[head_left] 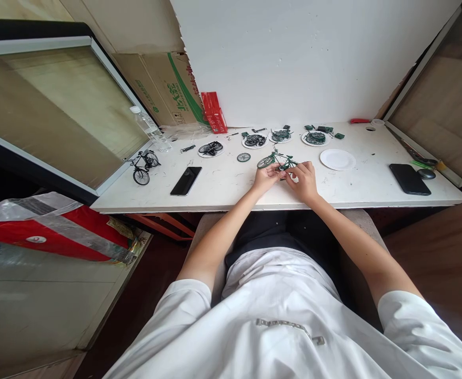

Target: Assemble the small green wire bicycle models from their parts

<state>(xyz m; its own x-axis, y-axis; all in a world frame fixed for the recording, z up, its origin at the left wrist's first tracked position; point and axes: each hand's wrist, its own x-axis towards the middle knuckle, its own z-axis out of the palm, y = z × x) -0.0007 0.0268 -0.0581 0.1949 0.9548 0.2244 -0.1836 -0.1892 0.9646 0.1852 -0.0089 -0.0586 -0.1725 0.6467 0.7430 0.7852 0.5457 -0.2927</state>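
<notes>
Between my hands, just above the front part of the white table, is a small green model bicycle [277, 158] with one wheel showing at its left end. My left hand [267, 178] is closed on its lower side. The fingers of my right hand [304, 181] pinch at its right part; whether they grip the frame or a smaller piece is too small to tell. A loose spoked wheel [244, 157] lies flat to the left of my hands. Off to the left, a black model bicycle [144, 166] stands upright.
Several paper plates with bicycle parts line the back, among them a left plate [210, 149] and a right plate [315, 138]. A bare plate [337, 159] lies right of my hands. Phones [186, 181] [409, 179] flank the work area. A bottle [151, 129] and red box [214, 112] stand behind.
</notes>
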